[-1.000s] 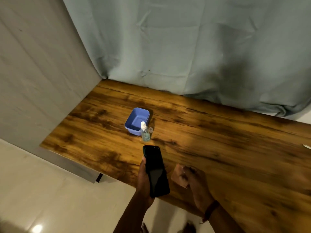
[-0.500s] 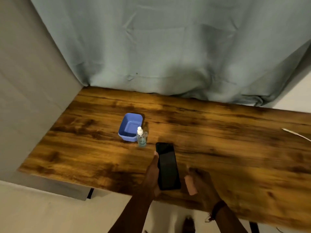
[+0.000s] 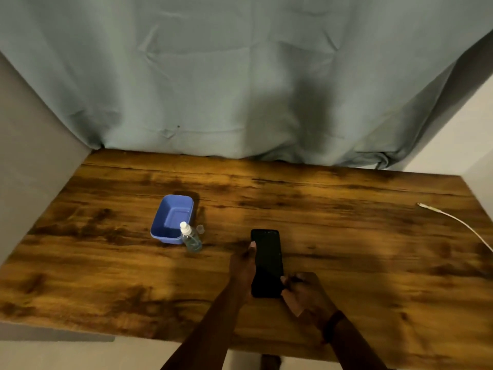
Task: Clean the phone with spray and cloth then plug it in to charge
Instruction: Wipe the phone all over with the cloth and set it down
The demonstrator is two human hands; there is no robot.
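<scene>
A black phone point(image 3: 267, 259) with a dark screen is held face up just above the wooden table point(image 3: 346, 236), near its front middle. My left hand point(image 3: 242, 265) grips the phone along its left side, thumb on the edge. My right hand point(image 3: 306, 292) is curled at the phone's lower right corner, fingers touching it; the pinkish cloth it carries is almost hidden in the fist. A small clear spray bottle point(image 3: 191, 239) with a white nozzle stands to the left, apart from both hands. A white charging cable point(image 3: 453, 217) lies at the far right.
A blue plastic tub point(image 3: 170, 217) sits right behind the spray bottle, with a small clear cap point(image 3: 200, 229) beside it. A grey-green curtain point(image 3: 240, 89) hangs along the table's back edge. A grey wall borders the left side.
The view has swung right and the charging cable has come into sight. Both hands moved forward over the table; my right hand closed in on the phone's lower right corner, hiding the cloth.
</scene>
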